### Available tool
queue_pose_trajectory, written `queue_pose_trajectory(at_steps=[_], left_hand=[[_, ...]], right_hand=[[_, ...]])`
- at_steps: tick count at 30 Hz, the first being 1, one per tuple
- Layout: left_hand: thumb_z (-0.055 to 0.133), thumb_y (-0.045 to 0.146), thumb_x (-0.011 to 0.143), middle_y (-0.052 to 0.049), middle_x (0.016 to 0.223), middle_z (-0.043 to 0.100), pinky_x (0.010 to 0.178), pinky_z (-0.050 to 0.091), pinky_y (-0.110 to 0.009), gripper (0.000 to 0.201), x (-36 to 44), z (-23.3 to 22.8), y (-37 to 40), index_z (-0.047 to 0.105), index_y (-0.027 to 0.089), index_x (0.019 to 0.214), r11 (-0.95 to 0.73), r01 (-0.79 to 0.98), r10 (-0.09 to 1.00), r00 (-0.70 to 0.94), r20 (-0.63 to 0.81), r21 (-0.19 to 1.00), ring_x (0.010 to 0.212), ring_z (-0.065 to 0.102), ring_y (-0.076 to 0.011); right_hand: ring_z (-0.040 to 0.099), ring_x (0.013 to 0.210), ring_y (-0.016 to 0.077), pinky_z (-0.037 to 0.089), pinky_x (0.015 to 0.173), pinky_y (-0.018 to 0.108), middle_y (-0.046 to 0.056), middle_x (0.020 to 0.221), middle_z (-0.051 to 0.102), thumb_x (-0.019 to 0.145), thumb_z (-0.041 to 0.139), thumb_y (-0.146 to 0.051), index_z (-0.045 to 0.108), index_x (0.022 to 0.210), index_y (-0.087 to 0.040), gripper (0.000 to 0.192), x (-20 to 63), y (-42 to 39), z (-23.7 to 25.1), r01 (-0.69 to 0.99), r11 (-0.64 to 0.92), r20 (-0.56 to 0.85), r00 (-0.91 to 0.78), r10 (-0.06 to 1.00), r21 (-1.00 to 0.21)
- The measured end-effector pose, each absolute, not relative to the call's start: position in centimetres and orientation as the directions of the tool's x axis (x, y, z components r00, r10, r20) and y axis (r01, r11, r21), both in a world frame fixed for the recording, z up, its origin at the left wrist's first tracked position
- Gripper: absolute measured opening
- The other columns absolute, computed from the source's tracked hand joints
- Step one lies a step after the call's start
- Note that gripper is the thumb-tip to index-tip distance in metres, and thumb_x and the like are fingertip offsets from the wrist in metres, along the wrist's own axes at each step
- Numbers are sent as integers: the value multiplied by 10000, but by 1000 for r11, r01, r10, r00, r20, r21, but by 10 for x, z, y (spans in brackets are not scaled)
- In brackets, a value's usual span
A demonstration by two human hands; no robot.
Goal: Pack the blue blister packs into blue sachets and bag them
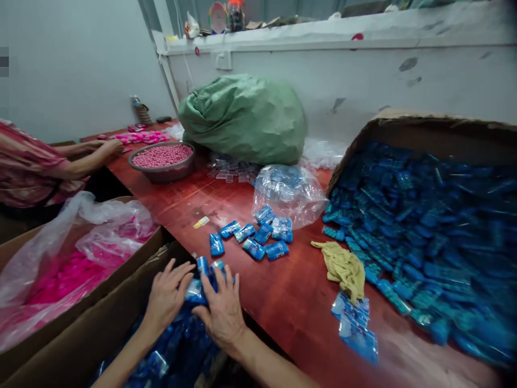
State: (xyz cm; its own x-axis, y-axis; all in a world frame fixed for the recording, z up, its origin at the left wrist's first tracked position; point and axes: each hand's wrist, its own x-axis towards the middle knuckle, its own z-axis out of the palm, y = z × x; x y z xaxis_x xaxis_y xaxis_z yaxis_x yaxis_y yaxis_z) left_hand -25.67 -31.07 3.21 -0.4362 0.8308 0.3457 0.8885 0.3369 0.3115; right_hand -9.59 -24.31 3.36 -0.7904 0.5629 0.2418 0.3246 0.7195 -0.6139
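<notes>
At the table's near edge, a few small blue packs point(195, 292) lie between my two hands. My left hand point(168, 295) is beside them on the left, its fingers stretched out. Over their right side my right hand point(223, 312) rests with spread fingers, touching some of them. Neither hand is closed around a pack. Directly below, a cardboard box point(92, 328) holds many similar blue packs point(177, 350), partly hidden by my forearms. Several more loose blue packs point(263, 234) lie on the red table point(291, 291) just beyond my hands.
A large carton point(404, 121) tipped toward me spills blue-green packs at right, near a yellow cloth point(343, 269) and flat blue wrappers point(357, 328). A green sack point(246, 118), a clear bag point(299, 199) and a bowl point(161, 173) of pink beads stand behind. Another person's arms point(86, 159) work at left.
</notes>
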Motion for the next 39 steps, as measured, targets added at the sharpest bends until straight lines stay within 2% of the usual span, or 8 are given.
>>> queue_pose_trajectory(at_steps=[3,6,10,16,23,30,34,39], left_hand=[[373,391,827,-105,1065,645,937,356,-482,375,-267,42,-323,608,176,1025,417,845,730,-531,430,335,1155,455,-285],[367,386,834,-100,1084,629,951,362,-400,370,-271,55,-287,593,164,1025,356,829,726,-536,431,431,1080,515,-229],[300,363,860,-97,1131,604,927,376,-332,407,-276,52,-200,560,137,1078,200,814,872,-402,280,546,1056,525,-190],[288,372,863,-58,998,672,805,445,-284,405,-252,34,-110,609,175,1013,10,826,951,-183,251,563,920,599,-171],[407,397,816,-80,1101,637,942,361,-410,352,-231,29,-107,634,217,1015,-86,875,966,-44,255,476,1072,523,-216],[384,375,817,-72,1094,646,929,412,-427,353,-261,11,-175,665,222,967,8,954,957,-93,273,299,1105,518,-243],[417,457,766,-41,1036,676,917,437,-426,384,-292,-1,-230,673,231,940,125,933,935,-224,274,339,1041,569,-254],[431,428,755,11,1009,687,822,514,-326,332,-319,-16,-294,651,267,946,268,864,863,-412,292,427,968,614,-215]], right_hand=[[328,1222,330,289,954,551,115,1349,384,783,537,-448,368,1305,-284,573,-82,-233,47,243,747,324,-787,524,-618],[372,1176,277,296,968,468,126,1282,430,839,456,-378,461,1238,-229,426,-50,-179,49,420,690,407,-584,703,-589],[381,1136,302,303,935,498,194,1202,451,825,422,-414,492,1167,-104,467,-23,-94,25,627,486,435,-249,865,-609],[479,1070,261,373,901,442,158,1142,536,829,414,-400,555,1097,-128,407,-40,-74,2,629,494,392,-307,867,-600],[351,1236,282,286,993,499,162,1327,413,828,470,-385,439,1251,-148,486,-73,-110,0,622,520,326,-407,853,-585],[278,1275,329,258,1009,548,185,1362,364,762,587,-374,411,1279,-137,595,-98,-154,4,544,561,258,-535,805,-624],[246,1286,339,240,1016,561,176,1388,325,746,601,-398,387,1292,-143,640,-120,-191,4,455,600,221,-645,731,-658],[237,1295,310,248,1030,516,154,1402,309,796,518,-433,344,1313,-141,619,-136,-224,10,311,618,210,-752,624,-722]])
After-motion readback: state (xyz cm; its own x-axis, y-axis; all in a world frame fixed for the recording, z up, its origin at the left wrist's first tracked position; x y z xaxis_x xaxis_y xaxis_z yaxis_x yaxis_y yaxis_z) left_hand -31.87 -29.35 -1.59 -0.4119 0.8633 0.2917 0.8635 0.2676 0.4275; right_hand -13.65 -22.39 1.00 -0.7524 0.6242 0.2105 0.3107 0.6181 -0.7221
